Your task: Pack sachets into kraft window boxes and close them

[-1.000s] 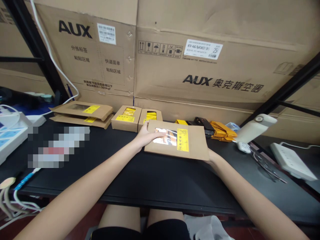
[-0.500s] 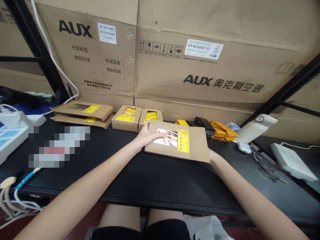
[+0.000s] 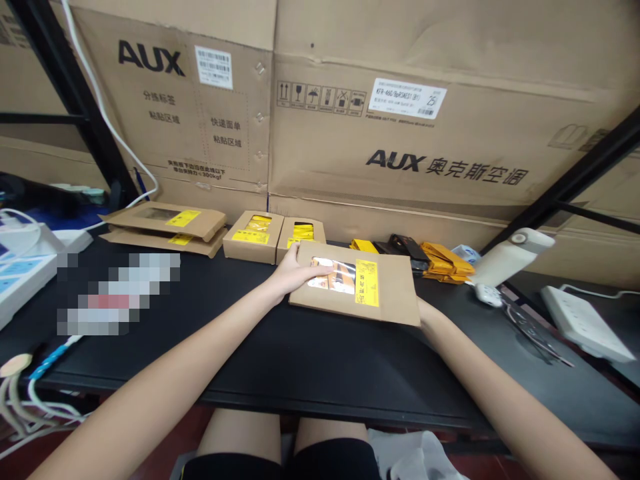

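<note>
A flat brown cardboard box (image 3: 395,287) with a clear window and a yellow label is held above the black table. My left hand (image 3: 295,270) grips its left edge, thumb over the window and the other fingers behind. At the box's right edge is my right hand (image 3: 424,312), mostly hidden behind the cardboard, its fingers out of sight. Orange and dark contents show through the window. Two small windowed boxes, one on the left (image 3: 250,252) and one beside it (image 3: 300,228), stand just behind.
Two stacked flat boxes (image 3: 207,223) lie at the back left. Yellow, black and orange packets (image 3: 445,262) sit behind the held box. A white bottle (image 3: 513,257), glasses (image 3: 537,337) and power strips (image 3: 587,323) are to the sides. Large AUX cartons (image 3: 320,147) back the black table (image 3: 320,373).
The held box has tilted very slightly, so the glare on its window has shifted and more orange shows. Both hands stay in nearly the same place.
</note>
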### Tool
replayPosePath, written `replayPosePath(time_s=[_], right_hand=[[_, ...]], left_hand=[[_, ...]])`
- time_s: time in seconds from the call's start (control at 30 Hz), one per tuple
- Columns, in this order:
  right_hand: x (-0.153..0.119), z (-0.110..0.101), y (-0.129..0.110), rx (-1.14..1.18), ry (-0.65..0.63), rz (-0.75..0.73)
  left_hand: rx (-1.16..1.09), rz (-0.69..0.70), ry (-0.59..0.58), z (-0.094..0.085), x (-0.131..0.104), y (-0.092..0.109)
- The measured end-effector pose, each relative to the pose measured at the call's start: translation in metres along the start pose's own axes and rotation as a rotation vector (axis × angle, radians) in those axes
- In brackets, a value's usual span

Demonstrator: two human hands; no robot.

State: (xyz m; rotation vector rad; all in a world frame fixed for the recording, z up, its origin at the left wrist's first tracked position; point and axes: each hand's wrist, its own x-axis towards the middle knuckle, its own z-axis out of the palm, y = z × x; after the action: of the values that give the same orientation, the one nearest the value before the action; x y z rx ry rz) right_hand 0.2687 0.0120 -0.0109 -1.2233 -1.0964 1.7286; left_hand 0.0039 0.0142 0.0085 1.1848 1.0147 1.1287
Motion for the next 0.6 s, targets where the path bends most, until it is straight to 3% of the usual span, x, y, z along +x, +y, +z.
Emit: replayPosePath(time_s=[0.33, 0.6], right_hand=[[-0.0013, -0.0002, -0.0020, 0.080, 0.075, 0.111], [-0.0002, -0.0011, 0.0003, 0.084, 0.070, 0.100]], left_hand=[[0.000, 0.006, -0.003, 0.0004, -0.0004, 0.0002], [0.021, 0.003, 0.003, -0.0001, -0.0005, 0.0010]])
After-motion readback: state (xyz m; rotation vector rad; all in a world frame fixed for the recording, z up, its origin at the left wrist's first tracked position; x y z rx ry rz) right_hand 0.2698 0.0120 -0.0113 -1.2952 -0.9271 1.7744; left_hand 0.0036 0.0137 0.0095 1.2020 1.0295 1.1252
